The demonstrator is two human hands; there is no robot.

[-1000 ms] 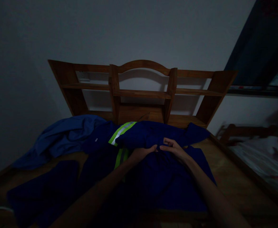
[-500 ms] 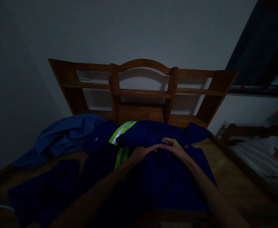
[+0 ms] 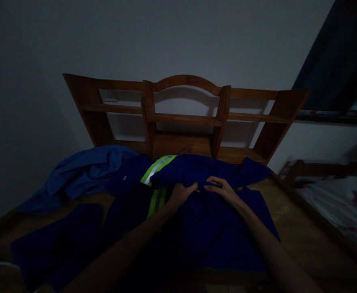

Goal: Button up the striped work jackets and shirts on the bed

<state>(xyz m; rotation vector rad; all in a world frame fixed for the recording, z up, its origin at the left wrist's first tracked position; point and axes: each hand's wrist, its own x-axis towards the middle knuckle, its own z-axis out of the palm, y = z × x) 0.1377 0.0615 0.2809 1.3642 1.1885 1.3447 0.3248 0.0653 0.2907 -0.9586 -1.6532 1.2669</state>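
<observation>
A dark blue work jacket [image 3: 227,236] with yellow-green and silver reflective bands [image 3: 158,169] lies spread and rumpled in front of me. My left hand [image 3: 180,195] is at the middle of the jacket, its thumb pressed towards the fingertips on a bit of the cloth. Just to the right, my right hand [image 3: 222,190] rests over the fabric with thumb and forefinger curved and apart. A small gap separates the two hands. Dim light hides the lower fingers and the details of the cloth between them.
The garment lies on a wooden desk [image 3: 291,215] with a wooden shelf rack [image 3: 184,119] at its back. A lighter blue garment [image 3: 83,171] is heaped at left, dark blue cloth [image 3: 59,236] in front of it. Whitish plastic sheeting [image 3: 340,203] lies beyond the right edge.
The thumbs, which met at the tips, have come apart. My left hand has shifted slightly left; my right hand has barely moved. The jacket lies nearly the same.
</observation>
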